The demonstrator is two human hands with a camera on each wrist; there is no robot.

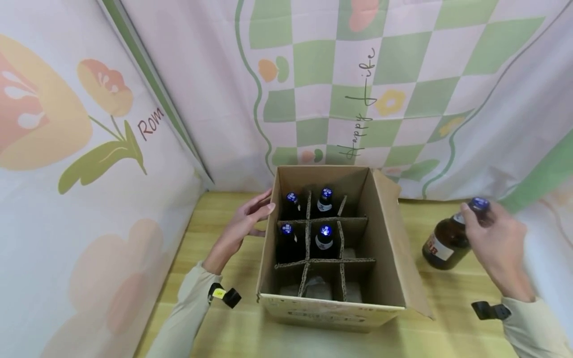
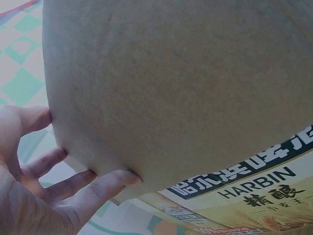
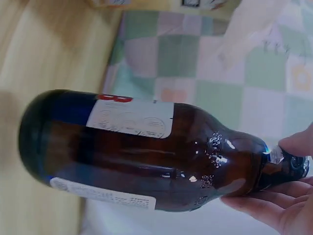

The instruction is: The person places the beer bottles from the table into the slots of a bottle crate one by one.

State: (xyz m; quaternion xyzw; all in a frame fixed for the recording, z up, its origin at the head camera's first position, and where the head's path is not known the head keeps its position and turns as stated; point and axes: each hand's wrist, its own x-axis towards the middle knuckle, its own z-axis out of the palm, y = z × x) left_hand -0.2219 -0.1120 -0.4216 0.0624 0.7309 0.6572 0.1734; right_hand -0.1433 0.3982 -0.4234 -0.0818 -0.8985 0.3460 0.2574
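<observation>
My right hand (image 1: 499, 243) grips a brown glass beer bottle (image 1: 447, 243) by its neck, to the right of the cardboard box (image 1: 331, 315). White labels and a blue cap show on the bottle; in the right wrist view its body (image 3: 132, 152) reaches away from the fingers, and it looks held off the table. My left hand (image 1: 239, 226) touches the box's left side, with its fingers spread against the cardboard flap (image 2: 171, 88) in the left wrist view. Inside the box, cardboard dividers (image 1: 324, 262) form compartments, and several blue-capped bottles (image 1: 325, 241) stand in the left and middle columns, back and middle rows.
The box stands on a wooden table (image 1: 233, 308); its right flap (image 1: 403, 248) folds outward toward the bottle. Near compartments and the right column hold no bottles. A checked curtain (image 1: 313, 104) hangs close behind, and a printed flower panel (image 1: 89, 223) borders the left.
</observation>
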